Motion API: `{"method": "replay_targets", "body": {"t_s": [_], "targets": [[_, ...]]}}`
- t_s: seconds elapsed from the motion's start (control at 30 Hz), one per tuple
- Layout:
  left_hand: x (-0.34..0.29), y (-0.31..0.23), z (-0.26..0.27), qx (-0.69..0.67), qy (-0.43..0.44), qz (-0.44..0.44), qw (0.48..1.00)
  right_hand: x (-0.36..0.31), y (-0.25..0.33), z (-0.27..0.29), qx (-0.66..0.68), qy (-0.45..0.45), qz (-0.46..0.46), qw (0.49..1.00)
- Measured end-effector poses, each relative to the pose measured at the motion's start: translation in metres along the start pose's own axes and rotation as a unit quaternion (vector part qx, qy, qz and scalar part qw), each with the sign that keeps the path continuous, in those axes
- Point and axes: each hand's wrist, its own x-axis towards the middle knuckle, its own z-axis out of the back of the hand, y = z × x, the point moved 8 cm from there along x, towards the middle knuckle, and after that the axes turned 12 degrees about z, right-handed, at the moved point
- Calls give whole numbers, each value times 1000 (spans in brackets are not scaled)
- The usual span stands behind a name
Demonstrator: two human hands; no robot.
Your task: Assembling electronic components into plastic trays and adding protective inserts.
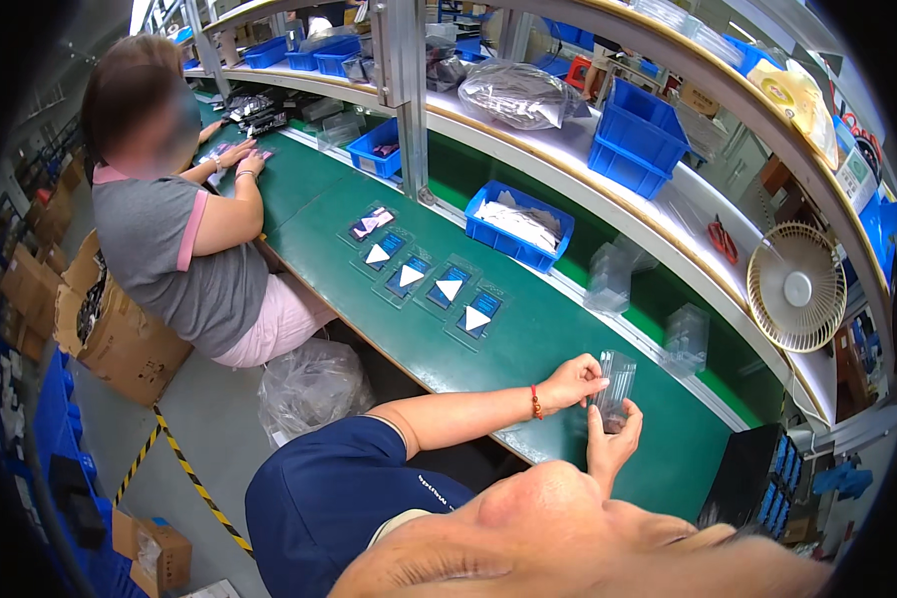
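My left hand [574, 383], with a red bead bracelet at the wrist, pinches the upper left edge of a clear plastic blister shell [619, 373]. Around the lower part of the same shell, the fingers of my right hand [613, 441] are closed. The shell is tilted up above the green bench top [528, 374]; what lies inside it is too small to tell. To the left, several clear shells with blue cards [449, 287] lie in a slanting row, most with a white triangular piece on top. The farthest card [372, 223] looks pale and pinkish.
A blue bin of white slips [516, 227] stands behind the row. Stacked clear shells [613, 274] lean near the bench's back edge. A black box [757, 473] sits at right, a fan [796, 287] on the shelf. A co-worker [184, 199] handles small items at left.
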Motion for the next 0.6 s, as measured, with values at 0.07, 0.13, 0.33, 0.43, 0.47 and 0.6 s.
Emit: {"method": "replay_targets", "body": {"t_s": [0.07, 0.13, 0.33, 0.43, 0.47, 0.6], "targets": [[-11, -7, -6, -33, -17, 29, 999, -7, -2, 6, 8, -19, -18, 1000], [-12, 5, -15, -58, 47, 96, 993, -12, -3, 6, 28, 4, -52, 998], [-19, 5, -22, -66, 94, 56, 992, -25, -31, 4, 287, -37, -153, 945], [-21, 5, -20, -58, 99, 65, 991, -28, -41, 26, 300, -51, -212, 929], [-20, 5, -17, -49, 94, 64, 992, -28, -46, 35, 279, -69, -221, 932], [-23, 6, -6, -39, 58, 85, 994, -25, -57, 112, -236, -63, -70, 967]]}}
